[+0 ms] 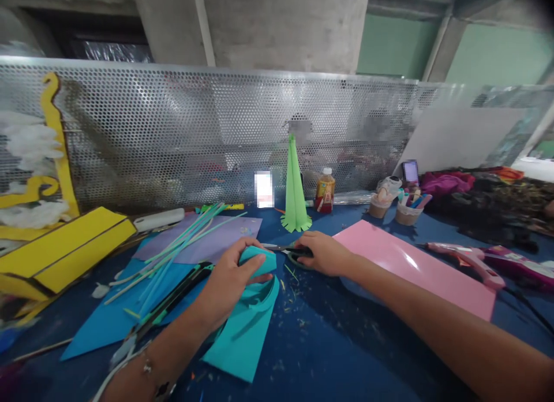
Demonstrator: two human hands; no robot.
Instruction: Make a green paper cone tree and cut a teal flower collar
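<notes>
Pretty bright, soft light overall, with only mild shadows on the desk (pixel 329 332). There's a hot white glare on the pink sheet (pixel 411 260) and a silvery shine across the perforated metal panel (pixel 216 130). The wide lens bends things near the edges, and the left wrist (pixel 147 367) looks a bit smeared.
</notes>
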